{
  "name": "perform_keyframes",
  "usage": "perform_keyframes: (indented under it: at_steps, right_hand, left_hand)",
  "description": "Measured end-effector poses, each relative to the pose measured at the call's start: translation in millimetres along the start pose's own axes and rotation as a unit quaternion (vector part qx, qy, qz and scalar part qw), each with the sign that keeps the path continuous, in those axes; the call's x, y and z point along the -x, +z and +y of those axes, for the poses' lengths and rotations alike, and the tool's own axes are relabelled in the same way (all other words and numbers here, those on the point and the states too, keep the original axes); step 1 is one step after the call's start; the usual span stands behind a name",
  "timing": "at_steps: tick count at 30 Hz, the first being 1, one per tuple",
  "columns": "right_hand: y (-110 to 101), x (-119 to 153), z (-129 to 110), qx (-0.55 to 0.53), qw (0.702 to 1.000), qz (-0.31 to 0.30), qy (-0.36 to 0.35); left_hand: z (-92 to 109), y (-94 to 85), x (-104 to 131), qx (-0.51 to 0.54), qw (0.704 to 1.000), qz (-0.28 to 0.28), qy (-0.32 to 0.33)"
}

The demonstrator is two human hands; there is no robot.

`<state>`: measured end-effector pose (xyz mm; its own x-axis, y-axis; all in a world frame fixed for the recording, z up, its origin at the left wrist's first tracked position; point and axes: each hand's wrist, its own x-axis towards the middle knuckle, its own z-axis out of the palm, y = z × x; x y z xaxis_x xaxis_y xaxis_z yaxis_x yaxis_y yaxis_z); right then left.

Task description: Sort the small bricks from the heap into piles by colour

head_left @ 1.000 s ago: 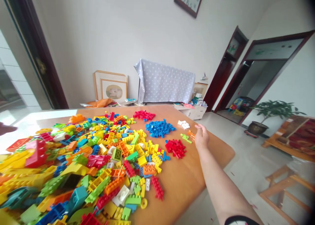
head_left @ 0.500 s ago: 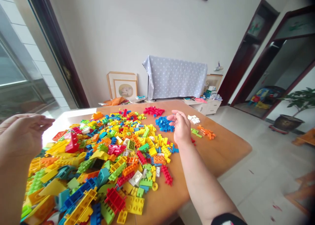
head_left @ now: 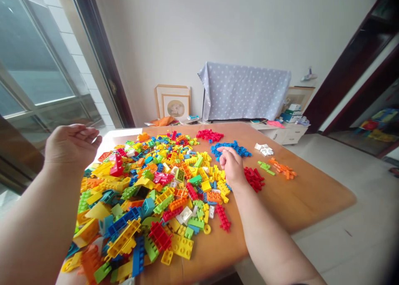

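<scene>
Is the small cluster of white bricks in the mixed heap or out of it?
Out of it: the white bricks lie on the tabletop, with the blue pile between them and the mixed heap.

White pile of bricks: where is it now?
In the head view, the white pile lies right of centre on the table, right of the blue pile and beyond the orange pieces.
</scene>
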<state>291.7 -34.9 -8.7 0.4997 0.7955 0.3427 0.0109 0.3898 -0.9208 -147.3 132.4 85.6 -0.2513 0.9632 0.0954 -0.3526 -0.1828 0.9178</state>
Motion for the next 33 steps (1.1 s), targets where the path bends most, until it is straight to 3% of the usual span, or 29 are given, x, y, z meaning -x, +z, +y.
perform_keyframes:
  at_steps: [6,20,26,33]
  right_hand:
    - [4,3,2,0.021,0.999,-0.034,0.005]
    - [9,14,4,0.041,0.995,-0.096,0.004]
    - [12,17,-4,0.017,0.994,-0.106,0.031]
    - [18,33,-12,-0.065,0.972,-0.204,0.101]
  left_hand:
    - [5,48.8,2,0.100,0.992,-0.081,0.012]
    - [-24,195.8,50,0.179,0.962,-0.204,-0.012]
    - [-24,231.9,69,0.205,0.950,-0.234,-0.016]
    - [-44,262.6,104,0.190,0.946,-0.261,-0.033]
